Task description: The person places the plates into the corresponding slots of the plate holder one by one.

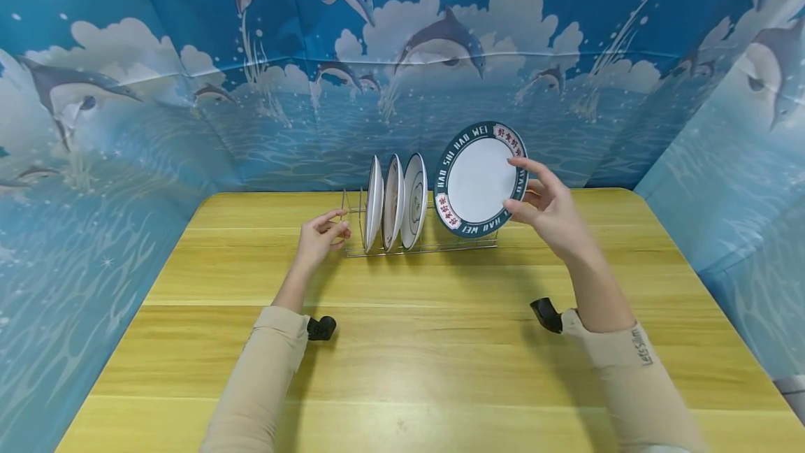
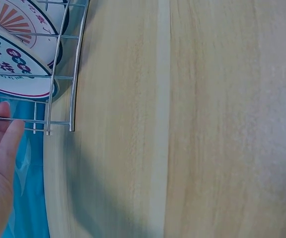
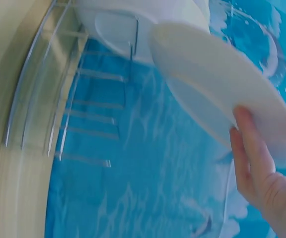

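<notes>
Teal-rimmed plate [image 1: 479, 184] in right hand [image 1: 553, 212]; left hand [image 1: 319, 240] at wire rack [image 1: 462, 248] with three plates [image 1: 393, 201]

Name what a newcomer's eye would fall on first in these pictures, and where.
Probably the green-rimmed plate, held up in the right hand near the right part of the wire rack. Next, three plates stand on edge in the rack's left part, with the left hand at its left end. Behind everything hangs the dolphin backdrop.

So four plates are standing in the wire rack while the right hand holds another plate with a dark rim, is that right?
Not quite: the head view shows three plates in the wire rack. The right hand does hold another, dark-rimmed plate.
</notes>
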Demonstrator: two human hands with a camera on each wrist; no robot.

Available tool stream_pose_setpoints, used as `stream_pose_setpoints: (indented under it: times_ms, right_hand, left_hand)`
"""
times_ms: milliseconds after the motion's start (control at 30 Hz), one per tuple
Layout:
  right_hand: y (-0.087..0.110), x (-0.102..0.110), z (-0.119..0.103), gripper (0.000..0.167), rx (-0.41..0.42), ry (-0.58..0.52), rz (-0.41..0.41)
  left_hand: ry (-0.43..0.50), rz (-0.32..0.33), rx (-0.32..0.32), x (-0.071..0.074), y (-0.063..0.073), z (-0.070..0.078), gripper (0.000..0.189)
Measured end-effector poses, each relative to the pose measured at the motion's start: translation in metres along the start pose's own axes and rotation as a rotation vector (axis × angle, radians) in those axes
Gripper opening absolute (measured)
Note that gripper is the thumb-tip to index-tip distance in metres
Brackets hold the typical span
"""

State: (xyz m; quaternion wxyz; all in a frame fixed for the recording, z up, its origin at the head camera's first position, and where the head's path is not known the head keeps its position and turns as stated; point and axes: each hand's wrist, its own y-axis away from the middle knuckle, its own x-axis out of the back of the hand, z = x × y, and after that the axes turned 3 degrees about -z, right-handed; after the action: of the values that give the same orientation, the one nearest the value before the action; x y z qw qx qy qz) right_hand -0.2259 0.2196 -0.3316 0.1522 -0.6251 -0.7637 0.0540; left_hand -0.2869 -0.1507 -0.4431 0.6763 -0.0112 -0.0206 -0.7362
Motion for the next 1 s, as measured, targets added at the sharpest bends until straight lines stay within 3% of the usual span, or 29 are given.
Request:
stream_pose_setpoints:
  times_ms: [167, 400, 1000]
  right_hand:
    - [-0.012, -0.021, 0.007, 0.058, 0.046, 0.142, 0.082]
    - [-0.023, -0.045, 0.017, 0.058, 0.100, 0.244, 0.098]
    - [-0.032, -0.085, 0.046, 0.054, 0.137, 0.338, 0.094]
  left_hand:
    - [0.010, 0.001, -0.002, 0.000, -0.001, -0.001, 0.033]
    - [0.009, -0.009, -0.016, 0.001, -0.002, -0.002, 0.037]
    - [0.013, -0.010, -0.003, 0.002, -0.002, -0.002, 0.038]
